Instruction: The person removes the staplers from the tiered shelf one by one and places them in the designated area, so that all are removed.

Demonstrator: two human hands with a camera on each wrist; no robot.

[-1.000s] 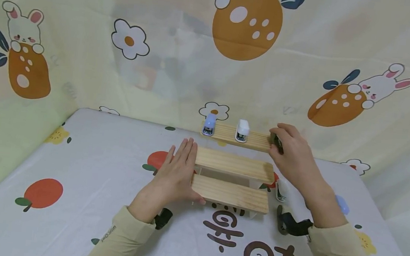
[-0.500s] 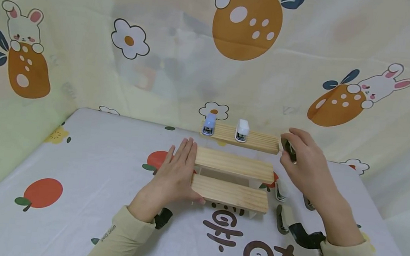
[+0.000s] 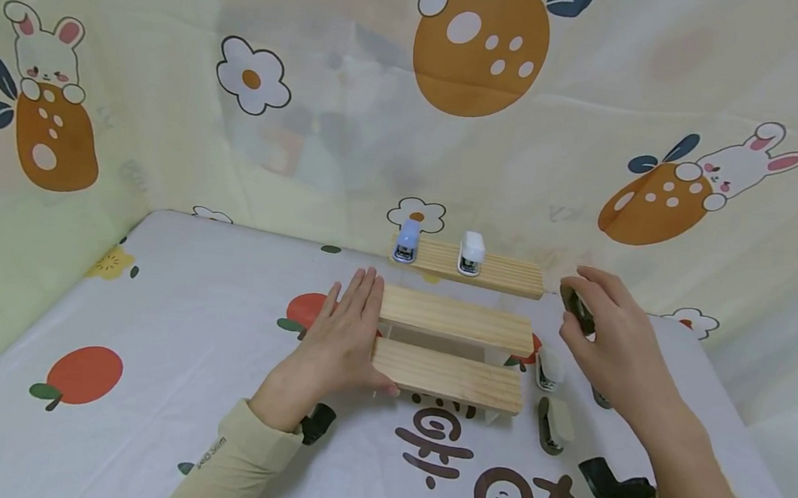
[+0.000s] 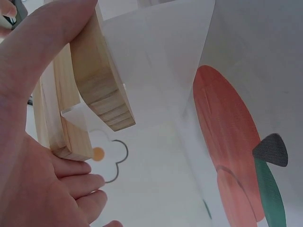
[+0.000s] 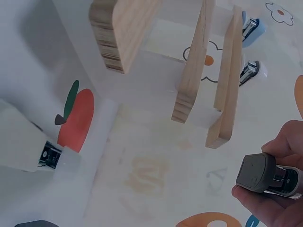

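A tiered rack stands mid-table, with a front wooden board (image 3: 447,374), a middle board (image 3: 457,320) and a back board (image 3: 513,277) on pale supports. My left hand (image 3: 338,344) rests against the rack's left end, fingers straight, thumb along the front board. On the back board sit a blue mini stapler (image 3: 407,242) at the left and a white mini stapler (image 3: 472,253) near the middle. Right of that board, my right hand (image 3: 618,349) pinches a dark mini stapler (image 3: 576,308) between thumb and fingers. In the right wrist view the dark stapler (image 5: 258,172) is apart from the rack.
Right of the rack lie a white stapler (image 3: 549,372) and a pale stapler with a dark base (image 3: 558,428). Another stapler (image 3: 600,397) is mostly hidden by the right wrist. A printed cloth (image 3: 212,359) covers the table; a patterned curtain (image 3: 336,153) hangs behind.
My right hand has carried the dark stapler off the back board's right end, moving right and toward me. The left hand and the other staplers have stayed put.
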